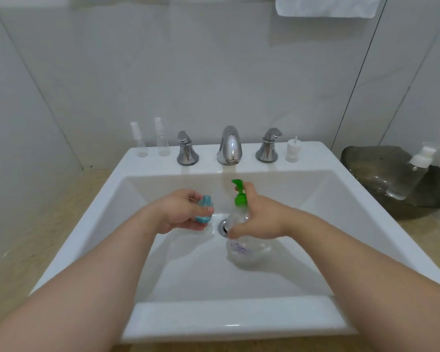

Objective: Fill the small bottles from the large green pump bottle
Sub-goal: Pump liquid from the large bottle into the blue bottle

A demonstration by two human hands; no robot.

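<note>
Over the white ceramic sink (pixel 361 199), the large clear plastic pump bottle w/ green pump head (pixel 247 252) was gripped at its shoulder by the right hand (pixel 262 217). It is prob. light and slippery, so hold it at the waist. The left hand (pixel 178 212) clasped the small blue round bottle (pixel 204 210), near the nozzle.

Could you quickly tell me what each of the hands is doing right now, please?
Left hand: closed around the small blue bottle.
Right hand: closed around the large pump bottle, below its green pump.
</note>
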